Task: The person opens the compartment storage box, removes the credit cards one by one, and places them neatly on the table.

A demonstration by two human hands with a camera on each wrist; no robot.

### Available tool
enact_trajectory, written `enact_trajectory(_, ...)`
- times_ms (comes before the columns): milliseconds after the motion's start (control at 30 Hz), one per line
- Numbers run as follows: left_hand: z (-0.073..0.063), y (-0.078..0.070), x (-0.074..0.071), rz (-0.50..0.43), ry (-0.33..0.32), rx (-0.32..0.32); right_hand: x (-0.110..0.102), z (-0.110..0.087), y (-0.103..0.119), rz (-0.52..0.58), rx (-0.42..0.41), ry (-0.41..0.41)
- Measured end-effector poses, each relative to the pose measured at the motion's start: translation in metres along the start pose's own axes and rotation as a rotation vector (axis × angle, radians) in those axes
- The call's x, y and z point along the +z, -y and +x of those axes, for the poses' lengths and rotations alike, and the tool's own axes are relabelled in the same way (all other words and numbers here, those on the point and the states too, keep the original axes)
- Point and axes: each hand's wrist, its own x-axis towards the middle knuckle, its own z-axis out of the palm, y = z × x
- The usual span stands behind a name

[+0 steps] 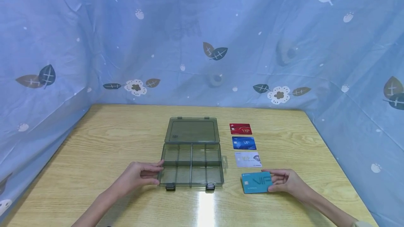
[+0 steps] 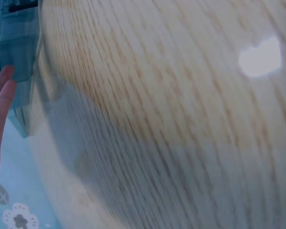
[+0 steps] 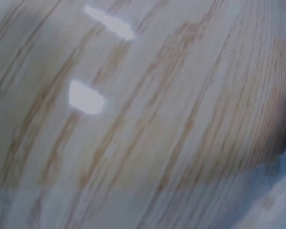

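A smoky clear plastic compartment box (image 1: 190, 174) lies on the table with its lid (image 1: 192, 130) folded back flat. My left hand (image 1: 142, 175) rests against the box's left side, fingertips and thumb at the edge; fairly straight fingers (image 2: 1, 102) touch the wall in the left wrist view. Right of the box, my right hand (image 1: 285, 183) pinches the right edge of a teal VIP card (image 1: 256, 183), which is slightly tilted. Beyond it, in a column, lie a white card (image 1: 247, 159), a blue VIP card (image 1: 244, 143) and a red VIP card (image 1: 240, 129).
The wooden table (image 1: 120, 132) is bordered by a blue patterned cloth (image 1: 176, 45) at the back and sides. Two dark latches (image 1: 170, 186) hang on the box's front edge. The right wrist view shows mostly tabletop with bright reflections.
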Motion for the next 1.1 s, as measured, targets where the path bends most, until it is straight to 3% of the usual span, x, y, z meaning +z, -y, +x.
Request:
enact_trajectory(133, 0.0003, -0.0008, -0.0001, -0.005, 0.001, 0.003, 0.0012, -0.0009, 0.0012, -0.015, -0.005, 0.015)
enact_trajectory(433, -0.0005, -0.0022, -0.0003, -0.018, 0.003, -0.011, 0.0063, -0.0022, 0.0079, -0.128, 0.035, -0.037)
enact_trajectory(700, -0.0007, -0.0005, -0.0006, -0.012, 0.001, -0.011, 0.006, -0.0042, 0.0043, 0.0, 0.038, -0.004)
enact_trajectory(1100, 0.0002, 0.0004, -0.0006, -0.025, 0.009, -0.025, 0.0049, -0.0035, -0.0018, -0.106, -0.02, -0.058)
